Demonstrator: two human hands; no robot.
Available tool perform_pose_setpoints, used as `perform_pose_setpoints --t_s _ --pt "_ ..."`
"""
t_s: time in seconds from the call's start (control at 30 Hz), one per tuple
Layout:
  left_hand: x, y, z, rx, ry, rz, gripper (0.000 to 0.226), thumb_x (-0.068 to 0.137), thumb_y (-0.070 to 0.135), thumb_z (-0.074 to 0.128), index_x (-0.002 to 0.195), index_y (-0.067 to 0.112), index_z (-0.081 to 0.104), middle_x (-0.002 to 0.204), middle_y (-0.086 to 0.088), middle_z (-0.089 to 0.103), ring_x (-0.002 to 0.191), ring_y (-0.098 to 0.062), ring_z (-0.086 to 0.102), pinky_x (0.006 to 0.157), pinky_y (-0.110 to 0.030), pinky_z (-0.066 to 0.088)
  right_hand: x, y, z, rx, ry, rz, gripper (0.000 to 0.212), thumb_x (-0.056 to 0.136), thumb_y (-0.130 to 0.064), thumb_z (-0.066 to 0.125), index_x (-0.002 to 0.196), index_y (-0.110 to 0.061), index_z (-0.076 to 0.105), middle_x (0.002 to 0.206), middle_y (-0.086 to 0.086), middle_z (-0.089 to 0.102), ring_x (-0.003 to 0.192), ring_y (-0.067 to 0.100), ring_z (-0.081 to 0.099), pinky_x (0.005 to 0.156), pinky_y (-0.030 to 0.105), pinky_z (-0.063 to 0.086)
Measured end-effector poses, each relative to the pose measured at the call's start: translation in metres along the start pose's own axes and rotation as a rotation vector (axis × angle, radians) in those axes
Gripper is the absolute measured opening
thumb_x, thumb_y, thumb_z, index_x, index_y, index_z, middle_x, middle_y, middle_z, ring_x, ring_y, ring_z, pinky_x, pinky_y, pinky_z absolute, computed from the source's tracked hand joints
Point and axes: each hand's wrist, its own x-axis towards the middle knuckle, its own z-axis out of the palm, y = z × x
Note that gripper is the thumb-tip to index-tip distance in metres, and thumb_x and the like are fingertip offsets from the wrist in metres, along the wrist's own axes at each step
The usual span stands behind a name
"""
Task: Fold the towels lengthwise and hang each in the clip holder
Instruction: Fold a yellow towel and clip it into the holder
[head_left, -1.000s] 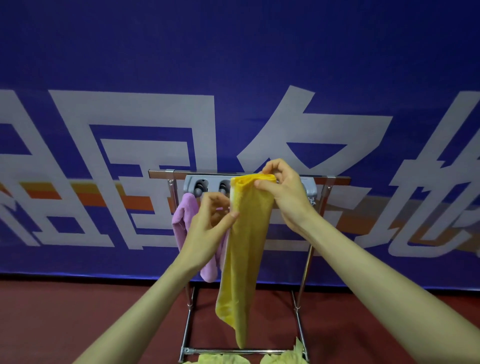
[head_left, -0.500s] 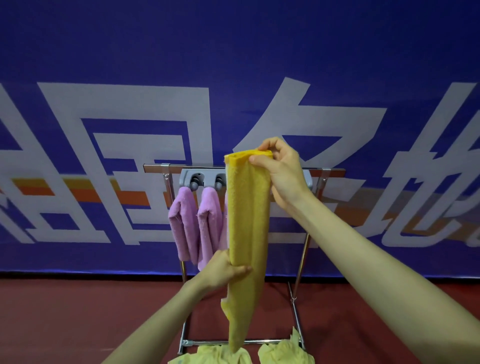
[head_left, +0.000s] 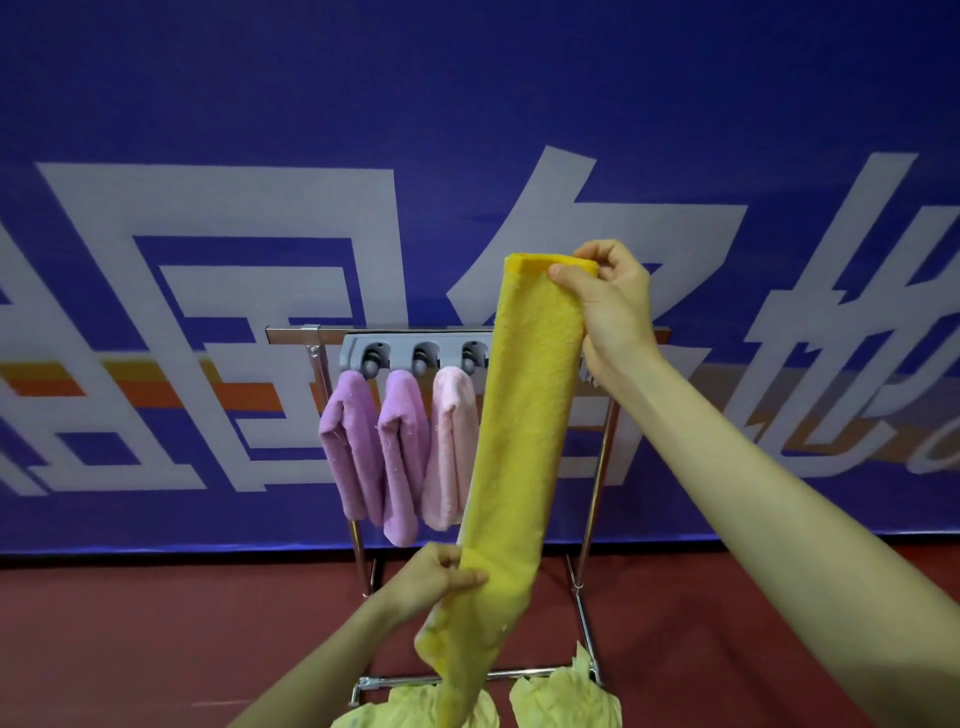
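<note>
Your right hand (head_left: 613, 306) pinches the yellow towel (head_left: 524, 447) at its top; your left hand (head_left: 436, 577) grips it lower down — keeping the fold taut for the clip holder (head_left: 410, 349).

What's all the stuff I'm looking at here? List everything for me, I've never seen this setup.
yellow towel: one, bright yellow, folded into a long strip, held up in front of the rack
purple towels: two, purple, hanging from the two leftmost clips
pink towel: one, pale pink, hanging from the third clip
clip holder: one, grey, fixed along the rack's top bar
rack: one, shiny metal, standing on the floor
pale yellow cloths: at least two heaps, at the rack's foot, cut off by the picture's edge
banner: one, blue with white characters, behind the rack
floor: dark red
left hand: grips the yellow towel low down
right hand: pinches its top edge
</note>
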Motion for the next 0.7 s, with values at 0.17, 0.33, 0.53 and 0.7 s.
perform_pose_setpoints --t_s 0.17,0.33,0.53,0.7 --pt "-0.011 0.029 -0.010 -0.137 0.072 0.062 0.049 0.067 0.027 0.075 0.102 -0.006 0.069 0.101 -0.020 0.072 0.089 -0.024 0.066 0.080 -0.029 0.053 0.010 0.011 -0.014 -0.047 0.083 -0.025 0.027 0.079 0.005 0.065 0.079 -0.018 0.050 0.074 0.002 0.052 0.065 0.010 0.050 0.060 0.024 0.042" --pt "-0.029 0.074 -0.031 -0.183 0.121 0.174 0.058 0.061 0.036 0.073 0.097 -0.009 0.066 0.088 -0.021 0.064 0.084 -0.029 0.057 0.070 -0.032 0.043 0.019 0.035 -0.036 -0.162 0.222 -0.021 0.024 0.077 0.004 0.064 0.085 -0.016 0.052 0.080 -0.002 0.053 0.073 0.009 0.051 0.066 0.022 0.042" --pt "-0.048 0.138 -0.040 -0.116 0.061 0.356 0.016 0.076 0.022 0.061 0.084 0.010 0.068 0.079 -0.003 0.070 0.079 -0.009 0.065 0.075 -0.019 0.050 0.019 0.073 -0.057 -0.423 0.235 0.158 0.030 0.081 0.006 0.053 0.075 -0.023 0.056 0.090 0.005 0.060 0.090 0.024 0.058 0.068 0.024 0.044" --pt "-0.049 0.174 -0.040 -0.002 -0.034 0.393 0.032 0.083 0.031 0.063 0.089 0.000 0.059 0.087 -0.011 0.058 0.087 -0.019 0.057 0.086 -0.034 0.043 -0.021 0.085 -0.044 -0.329 -0.378 0.440 0.028 0.079 0.012 0.042 0.093 0.005 0.065 0.086 0.012 0.070 0.089 0.026 0.062 0.088 0.035 0.045"
